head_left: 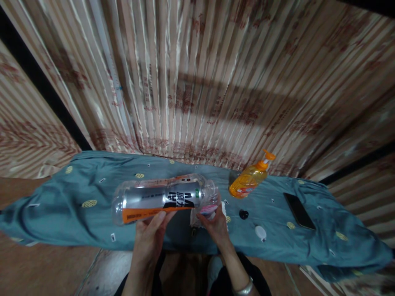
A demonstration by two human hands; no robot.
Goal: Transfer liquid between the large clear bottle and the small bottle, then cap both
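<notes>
A large clear plastic bottle (pixel 160 197) with a silver, black and orange label lies sideways above the cloth, its open neck pointing right. My left hand (pixel 152 234) is closed round the bottle's lower side near its middle. Close by the neck, my right hand (pixel 216 224) has its fingers closed on a small pink and clear item (pixel 209 209), partly hidden by the bottle neck and fingers. Beneath that hand, a crumpled whitish piece (pixel 195 218) shows on the cloth.
An orange pump bottle (pixel 248 179) stands behind and to the right. A small black cap (pixel 243 214), a white round disc (pixel 260 233) and a dark phone (pixel 298 211) lie on the green cloth (pixel 185 242). A striped curtain (pixel 191 82) hangs behind.
</notes>
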